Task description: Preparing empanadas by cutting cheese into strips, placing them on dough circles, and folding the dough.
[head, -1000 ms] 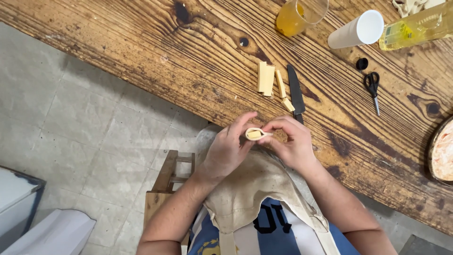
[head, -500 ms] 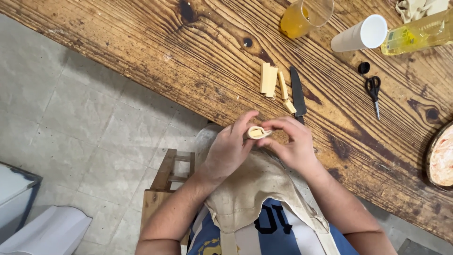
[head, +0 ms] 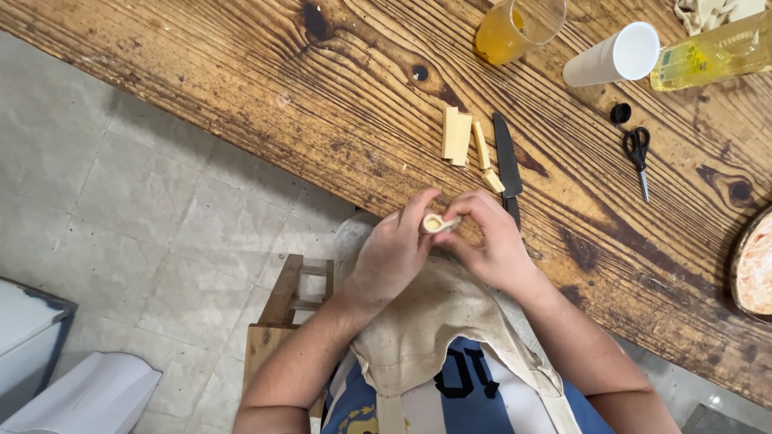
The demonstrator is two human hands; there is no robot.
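Head view: a rough, dark-grained wooden tabletop runs slantwise across the frame, its near edge passing just behind the hands; below it lies a pale tiled floor, with a wooden stool beside the person's apron. On the boards, beyond the hands, lie pale cut wood pieces, a dark knife just beside them, small black scissors, a white cup on its side, a glass of amber liquid and a yellow bottle; a round pale slab shows at the right edge. The left hand and right hand meet at the tabletop's edge over the apron, both closed on a small pale hollowed piece, possibly carved wood; fingers hide most of it. The near strip of board around the hands is bare.
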